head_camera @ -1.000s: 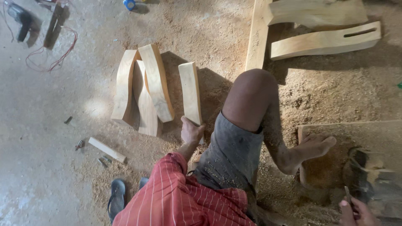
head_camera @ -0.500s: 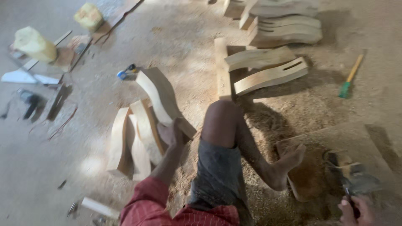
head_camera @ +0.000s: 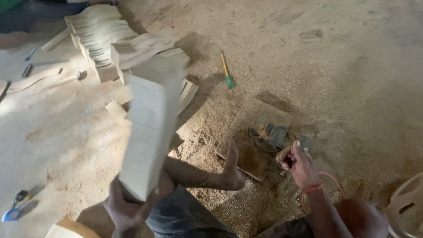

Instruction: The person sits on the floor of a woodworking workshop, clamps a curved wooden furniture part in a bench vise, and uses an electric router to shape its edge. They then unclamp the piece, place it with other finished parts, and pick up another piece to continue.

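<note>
Left hand (head_camera: 123,207) grips the bottom end of a pale wood piece (head_camera: 152,128), fingers wrapped around it; piece is raised off the floor, motion-blurred, upper end toward the stack (head_camera: 110,39) of curved wood parts at top left. Right hand (head_camera: 297,163) is curled into a loose fist just beside a dark tool (head_camera: 269,134) lying on a flat board (head_camera: 257,117); cannot tell if it holds anything. Bare foot (head_camera: 231,167) rests on the board's near edge. Sawdust covers the floor (head_camera: 343,66). Green-handled tool (head_camera: 227,72) lies near the board. Blue-handled tool (head_camera: 15,205) at lower left.
</note>
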